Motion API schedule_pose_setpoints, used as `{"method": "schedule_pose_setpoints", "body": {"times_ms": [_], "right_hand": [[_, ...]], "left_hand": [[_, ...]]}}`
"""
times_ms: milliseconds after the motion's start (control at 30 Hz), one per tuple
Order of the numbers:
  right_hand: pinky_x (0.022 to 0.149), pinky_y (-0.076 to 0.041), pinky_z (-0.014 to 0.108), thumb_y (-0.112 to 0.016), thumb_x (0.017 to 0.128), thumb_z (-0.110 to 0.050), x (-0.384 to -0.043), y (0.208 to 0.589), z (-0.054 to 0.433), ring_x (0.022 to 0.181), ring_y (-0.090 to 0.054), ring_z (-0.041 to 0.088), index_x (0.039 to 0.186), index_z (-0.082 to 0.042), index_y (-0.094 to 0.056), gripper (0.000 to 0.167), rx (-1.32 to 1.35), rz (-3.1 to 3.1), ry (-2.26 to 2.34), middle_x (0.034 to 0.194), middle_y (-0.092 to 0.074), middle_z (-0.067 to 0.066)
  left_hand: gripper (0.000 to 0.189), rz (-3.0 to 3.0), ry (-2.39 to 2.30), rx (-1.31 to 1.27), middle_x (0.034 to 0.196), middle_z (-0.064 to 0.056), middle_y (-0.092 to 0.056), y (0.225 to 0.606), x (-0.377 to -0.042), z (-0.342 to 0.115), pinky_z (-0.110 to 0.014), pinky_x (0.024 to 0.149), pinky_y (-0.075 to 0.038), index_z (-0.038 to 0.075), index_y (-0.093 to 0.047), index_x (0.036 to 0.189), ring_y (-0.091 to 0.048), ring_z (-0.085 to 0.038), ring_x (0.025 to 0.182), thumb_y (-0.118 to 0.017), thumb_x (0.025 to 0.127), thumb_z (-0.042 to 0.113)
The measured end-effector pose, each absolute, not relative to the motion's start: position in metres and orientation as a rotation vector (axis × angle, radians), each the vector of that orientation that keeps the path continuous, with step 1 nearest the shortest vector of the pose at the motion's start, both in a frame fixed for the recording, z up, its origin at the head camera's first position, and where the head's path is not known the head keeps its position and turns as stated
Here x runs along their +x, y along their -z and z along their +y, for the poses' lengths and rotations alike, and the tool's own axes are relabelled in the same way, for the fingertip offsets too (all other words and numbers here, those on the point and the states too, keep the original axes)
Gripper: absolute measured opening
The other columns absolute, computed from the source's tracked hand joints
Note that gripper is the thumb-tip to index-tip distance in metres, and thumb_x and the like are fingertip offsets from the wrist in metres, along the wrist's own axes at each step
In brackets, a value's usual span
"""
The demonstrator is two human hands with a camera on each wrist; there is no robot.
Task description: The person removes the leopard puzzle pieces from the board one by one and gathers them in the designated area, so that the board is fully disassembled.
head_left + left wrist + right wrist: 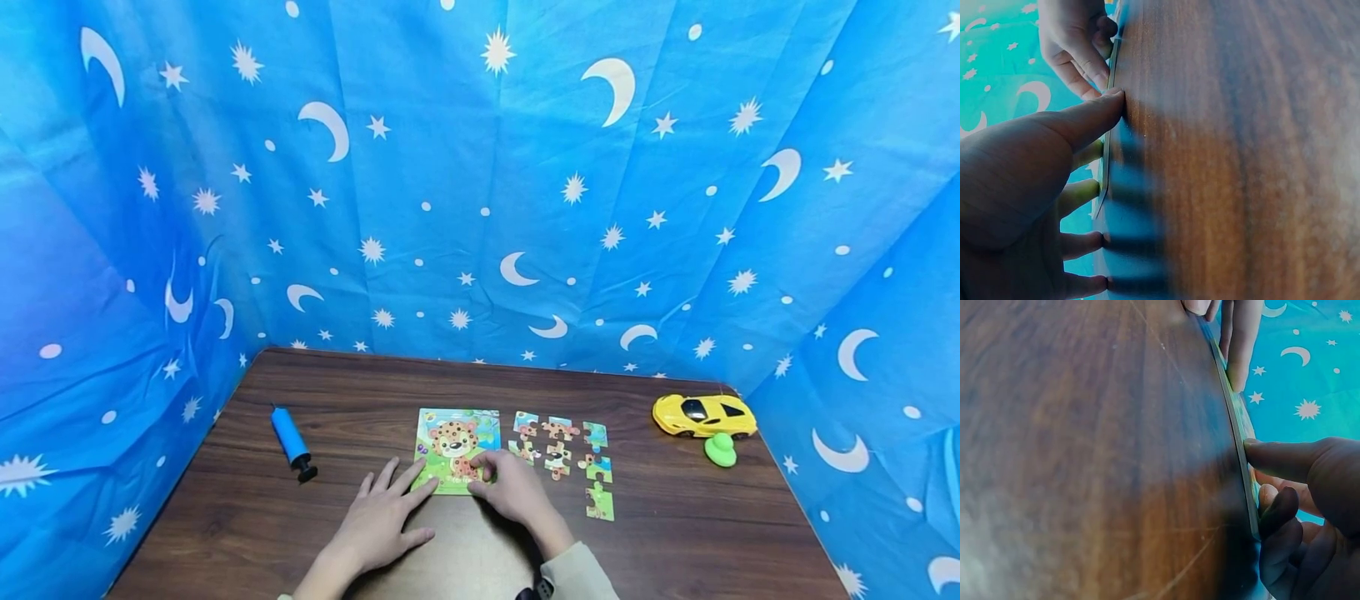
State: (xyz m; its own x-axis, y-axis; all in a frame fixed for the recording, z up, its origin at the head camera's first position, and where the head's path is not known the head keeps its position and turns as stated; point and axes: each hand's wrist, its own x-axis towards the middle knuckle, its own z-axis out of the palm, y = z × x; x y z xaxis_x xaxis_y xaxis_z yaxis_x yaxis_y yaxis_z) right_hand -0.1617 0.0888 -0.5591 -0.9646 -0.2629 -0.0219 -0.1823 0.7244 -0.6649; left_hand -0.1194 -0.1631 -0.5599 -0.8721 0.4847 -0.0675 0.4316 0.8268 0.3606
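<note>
A square jigsaw board (438, 425) with a cartoon leopard lies on the table. My left hand (382, 512) spreads its fingers flat along the board's lower left, fingertips at its edge; the left wrist view shows the thumb (1094, 119) held apart. My right hand (513, 490) bends over the lower right part of the board, its thumb and forefinger at a puzzle piece mostly covered by them. In the right wrist view the thumb tip (1260, 450) meets the board's face and the other fingers (1282, 550) curl in. Several loose puzzle pieces (558, 427) lie right of the board.
A blue hand pump (288, 435) with a black handle lies on the left of the wooden table (337, 392). At the right stand a yellow toy car (705, 415) and a green knob-shaped thing (721, 451). A blue curtain (450, 167) with moons and stars surrounds the table.
</note>
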Motion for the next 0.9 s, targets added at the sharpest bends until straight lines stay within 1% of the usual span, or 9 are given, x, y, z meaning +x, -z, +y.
{"method": "schedule_pose_setpoints", "body": {"times_ms": [267,367,600,733,900], "right_hand": [[0.056,-0.040,0.026,-0.084,0.087,-0.025,-0.1657,0.5563,0.0866,0.060,-0.047,0.007,0.123,-0.017,-0.075,0.038,-0.396,2.784,1.015,0.079,-0.057,-0.012],[0.056,-0.040,0.027,-0.084,0.087,-0.022,-0.1660,0.5547,0.0856,0.060,-0.047,0.007,0.122,-0.016,-0.075,0.037,-0.406,2.775,1.010,0.081,-0.058,-0.010],[0.060,-0.042,0.027,-0.085,0.086,-0.020,-0.1659,0.5552,0.0846,0.063,-0.047,0.007,0.116,-0.015,-0.075,0.032,-0.419,2.783,1.017,0.084,-0.061,-0.006],[0.062,-0.043,0.027,-0.086,0.085,-0.019,-0.1648,0.5560,0.0843,0.066,-0.048,0.007,0.115,-0.014,-0.075,0.032,-0.422,2.793,1.032,0.085,-0.060,-0.005],[0.068,-0.045,0.028,-0.086,0.084,-0.019,-0.1641,0.5573,0.0843,0.072,-0.049,0.007,0.113,-0.013,-0.075,0.032,-0.436,2.820,1.026,0.088,-0.058,-0.006]], "left_hand": [[0.068,2.852,-0.507,0.722,0.168,-0.005,-0.032,0.5592,-0.1192,-0.1631,-0.079,0.107,-0.027,0.028,-0.052,0.155,-0.026,-0.051,0.150,-0.068,0.096,0.057],[0.068,2.853,-0.502,0.726,0.168,-0.005,-0.032,0.5605,-0.1195,-0.1629,-0.079,0.107,-0.028,0.029,-0.051,0.156,-0.026,-0.051,0.150,-0.068,0.096,0.057],[0.068,2.849,-0.496,0.718,0.168,-0.004,-0.032,0.5628,-0.1202,-0.1621,-0.079,0.107,-0.028,0.030,-0.052,0.155,-0.027,-0.051,0.149,-0.068,0.096,0.058],[0.068,2.844,-0.492,0.711,0.168,-0.004,-0.032,0.5628,-0.1199,-0.1621,-0.079,0.107,-0.028,0.031,-0.052,0.155,-0.026,-0.050,0.150,-0.067,0.096,0.059],[0.068,2.844,-0.491,0.710,0.168,-0.004,-0.032,0.5623,-0.1198,-0.1623,-0.079,0.108,-0.028,0.031,-0.052,0.155,-0.026,-0.050,0.150,-0.067,0.095,0.059]]}}
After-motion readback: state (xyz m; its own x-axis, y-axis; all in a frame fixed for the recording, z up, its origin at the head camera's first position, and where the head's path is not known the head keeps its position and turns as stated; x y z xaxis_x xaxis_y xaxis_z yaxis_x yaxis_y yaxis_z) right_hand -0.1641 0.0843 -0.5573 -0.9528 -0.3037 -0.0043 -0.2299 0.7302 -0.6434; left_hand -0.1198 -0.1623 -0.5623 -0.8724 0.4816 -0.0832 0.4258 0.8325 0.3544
